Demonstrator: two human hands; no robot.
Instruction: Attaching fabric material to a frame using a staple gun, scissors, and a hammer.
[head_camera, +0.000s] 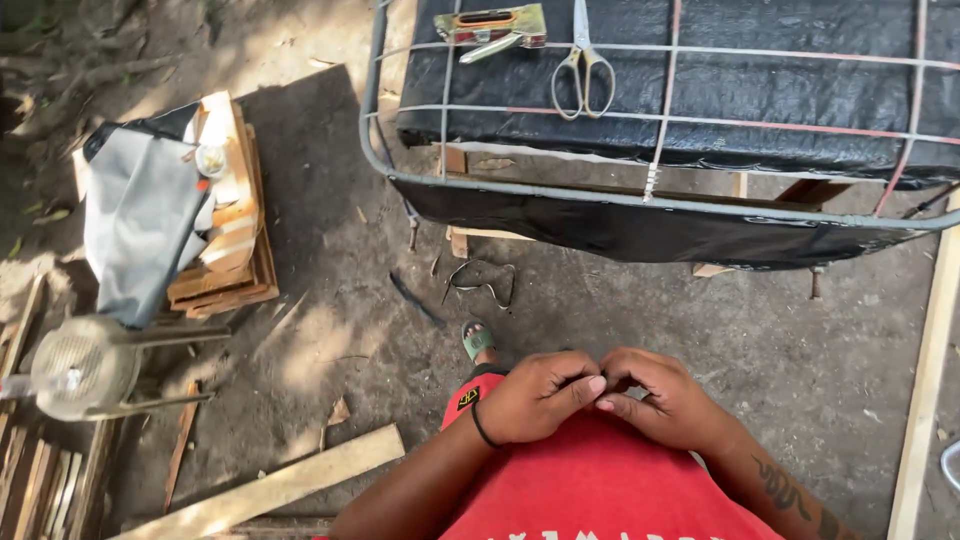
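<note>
At the lower centre of the frame the left hand (540, 398) and the right hand (665, 400) meet fingertip to fingertip over the red shirt (600, 480), both curled with fingers pinched together; whatever small thing they pinch is hidden, so I cannot tell what it is. A black band (483, 430) circles the left wrist. No true container shows; the nearest is a stack of wooden pieces (235, 235) at the left, draped with a grey cloth (135, 230) and carrying a small round cap-like object (211, 160). The ground is bare packed dirt (340, 250), dappled with sun and shade, outdoors. Across the top of the frame stands a frame covered in black fabric (760, 90), with a bent metal wire grid (660, 130) laid over it. On the fabric lie a staple gun (492, 26) and, just beside it to the right, 1 pair of scissors (583, 65). Below the frame's edge a bent wire piece (485, 283) lies on the dirt, and a foot in a green sandal (477, 341) shows just above the hands. A pale wooden plank (280, 487) lies at lower left, another plank (925, 400) runs along the right edge, and a round fan-like metal object (75, 365) sits at far left.
</note>
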